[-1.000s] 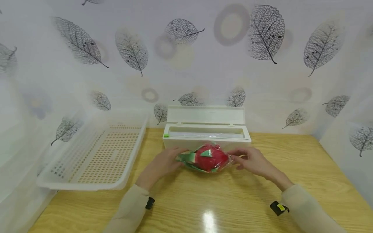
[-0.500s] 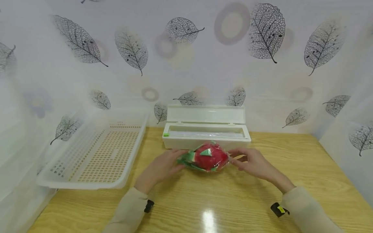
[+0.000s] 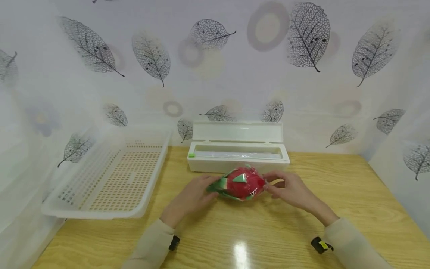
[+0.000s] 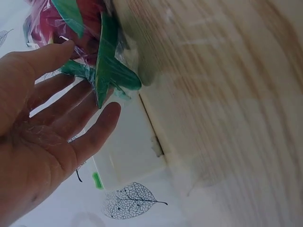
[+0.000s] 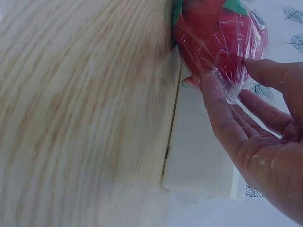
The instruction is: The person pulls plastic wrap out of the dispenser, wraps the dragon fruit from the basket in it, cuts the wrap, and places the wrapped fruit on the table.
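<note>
A red dragon fruit (image 3: 241, 183) with green leaf tips, wrapped in clear cling film, lies in front of a white box. My left hand (image 3: 195, 196) holds its leafy end. In the left wrist view, the thumb lies in front of the green leaves (image 4: 106, 66) and the fingers pass partly behind them. At the red end, my right hand (image 3: 290, 188) pinches the gathered film. The right wrist view shows the bunched film (image 5: 232, 90) between thumb and fingers, with the film shiny and creased over the fruit.
Behind the fruit stands the white cling film box (image 3: 238, 165), lid (image 3: 237, 132) raised, a film roll (image 3: 235, 154) inside. A white perforated basket (image 3: 142, 201) is at the left on the wooden table (image 3: 268, 239). A leaf-patterned curtain (image 3: 215, 86) hangs behind.
The dragon fruit has turned slightly and shifted a little right between both hands. My left hand has moved slightly right with it; the right hand stays at the film end.
</note>
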The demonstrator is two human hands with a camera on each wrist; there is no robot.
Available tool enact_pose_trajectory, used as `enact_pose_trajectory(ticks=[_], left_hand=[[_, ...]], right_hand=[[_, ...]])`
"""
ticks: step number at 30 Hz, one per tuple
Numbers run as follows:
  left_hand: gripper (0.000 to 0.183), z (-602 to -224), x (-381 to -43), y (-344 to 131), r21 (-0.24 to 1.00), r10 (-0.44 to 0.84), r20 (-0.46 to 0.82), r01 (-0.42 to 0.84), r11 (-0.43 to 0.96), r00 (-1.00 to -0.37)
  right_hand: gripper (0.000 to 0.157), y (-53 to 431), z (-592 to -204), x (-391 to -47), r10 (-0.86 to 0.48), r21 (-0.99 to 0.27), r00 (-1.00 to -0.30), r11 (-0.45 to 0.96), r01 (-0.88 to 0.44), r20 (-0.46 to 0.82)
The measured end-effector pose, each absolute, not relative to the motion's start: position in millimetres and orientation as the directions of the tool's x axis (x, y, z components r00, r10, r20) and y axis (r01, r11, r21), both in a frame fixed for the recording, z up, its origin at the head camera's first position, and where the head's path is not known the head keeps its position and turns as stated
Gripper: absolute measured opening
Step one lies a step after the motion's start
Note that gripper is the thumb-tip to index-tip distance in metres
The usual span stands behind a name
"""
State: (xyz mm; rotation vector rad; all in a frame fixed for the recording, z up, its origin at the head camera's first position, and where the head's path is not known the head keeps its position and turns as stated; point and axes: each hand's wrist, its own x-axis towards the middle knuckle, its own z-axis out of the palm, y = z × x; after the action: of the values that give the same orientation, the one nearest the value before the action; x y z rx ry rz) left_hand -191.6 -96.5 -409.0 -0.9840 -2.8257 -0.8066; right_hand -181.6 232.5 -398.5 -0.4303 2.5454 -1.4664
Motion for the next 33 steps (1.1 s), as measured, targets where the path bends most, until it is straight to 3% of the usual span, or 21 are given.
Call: enact_pose_trajectory(ticks=[12, 19, 27, 33], left_hand=[[0.056, -403, -188, -103, 0.438, 0.524, 0.15, 0.531, 0.725, -0.839], [0.054, -399, -174, -110, 0.412, 0.506, 0.228, 0.553, 0.724, -0.832], [0.053, -396, -160, -115, 0.419, 0.511, 0.194, 0.541, 0.729, -0.838], [0.056, -398, -159, -114, 0.475, 0.486, 0.126, 0.483, 0.736, -0.865]], right_hand=[[0.035, 236, -399, -178, -0.306, -0.817, -0.952, 0.542, -0.196, 0.025], [0.029, 240, -391, -165, -0.216, -0.703, -0.969, 0.67, -0.239, 0.123], [0.028, 234, -396, -163, -0.159, -0.845, -0.986, 0.521, -0.12, 0.043], [0.029, 226, -400, -167, -0.107, -0.858, -0.994, 0.51, -0.059, 0.005]])
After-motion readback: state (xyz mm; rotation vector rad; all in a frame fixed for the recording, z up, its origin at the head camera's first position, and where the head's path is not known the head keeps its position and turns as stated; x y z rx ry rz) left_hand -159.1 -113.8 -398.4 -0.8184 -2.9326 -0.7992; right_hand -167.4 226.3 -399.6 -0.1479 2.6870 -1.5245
